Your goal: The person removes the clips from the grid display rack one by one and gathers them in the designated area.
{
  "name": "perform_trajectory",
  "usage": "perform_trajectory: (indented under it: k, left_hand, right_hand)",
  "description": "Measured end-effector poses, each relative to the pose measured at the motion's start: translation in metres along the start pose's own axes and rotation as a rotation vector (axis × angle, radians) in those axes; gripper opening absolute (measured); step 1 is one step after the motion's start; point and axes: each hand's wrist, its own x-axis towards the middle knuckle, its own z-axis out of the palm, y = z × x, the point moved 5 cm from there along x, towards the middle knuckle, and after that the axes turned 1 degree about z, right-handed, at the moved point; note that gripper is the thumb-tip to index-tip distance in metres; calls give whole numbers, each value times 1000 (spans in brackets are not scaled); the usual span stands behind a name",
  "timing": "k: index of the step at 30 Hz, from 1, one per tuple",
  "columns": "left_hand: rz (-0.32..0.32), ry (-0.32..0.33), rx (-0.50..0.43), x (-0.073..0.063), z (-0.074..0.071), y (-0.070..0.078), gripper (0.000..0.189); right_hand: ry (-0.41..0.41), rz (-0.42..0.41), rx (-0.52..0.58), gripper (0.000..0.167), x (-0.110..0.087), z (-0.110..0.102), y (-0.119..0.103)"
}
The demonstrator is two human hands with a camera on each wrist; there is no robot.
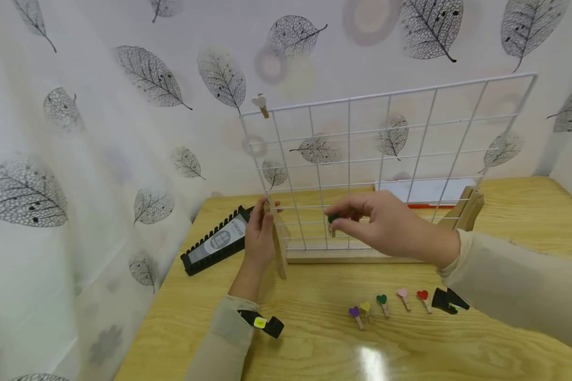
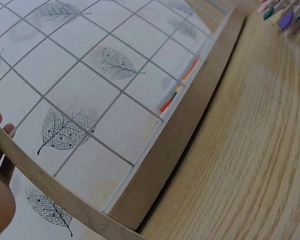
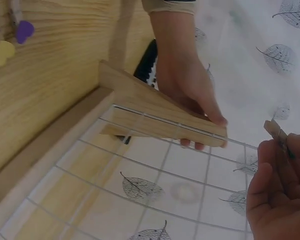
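My left hand (image 1: 259,235) grips the top of the left wooden upright (image 1: 279,248) of a white wire grid (image 1: 349,100), thumb on one side and fingertips round the other, as the right wrist view shows. Between the thumb and fingers of my right hand (image 1: 391,227) is a small wooden clothespin (image 3: 276,131) with a green heart, held in front of the grid's lower left part and mostly covered by the fingers. A white-heart clothespin (image 1: 259,101) is clipped at the grid's top left corner.
On the table in front lie clothespins with purple (image 1: 355,311), yellow (image 1: 365,306), green (image 1: 382,299), pink (image 1: 402,292) and red hearts (image 1: 422,295). A black ridged rack (image 1: 219,238) with a grey label lies left. Behind the grid is a red pen-like stick (image 1: 431,206).
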Motion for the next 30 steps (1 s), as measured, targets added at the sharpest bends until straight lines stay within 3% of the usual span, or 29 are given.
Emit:
perform_trajectory:
  k: [6, 10, 15, 21, 25, 30]
  left_hand:
    - [12, -5, -11, 0, -1, 1, 42]
    - [23, 5, -7, 1, -3, 2, 46]
    - [23, 1, 8, 0, -1, 2, 47]
    - [37, 6, -22, 2, 1, 2, 40]
    - [39, 3, -27, 2, 1, 2, 40]
    - [25, -1, -38, 1, 1, 1, 40]
  right_hand:
    - [-177, 63, 76, 11, -17, 33, 28]
    - [-316, 67, 86, 6, -29, 66, 48]
    - [-459, 133, 104, 4, -46, 102, 69]
    - [-505, 219, 172, 10, -58, 120, 80]
    - [-512, 226, 191, 12, -60, 125, 82]
    - [-473, 124, 38, 10, -56, 125, 82]
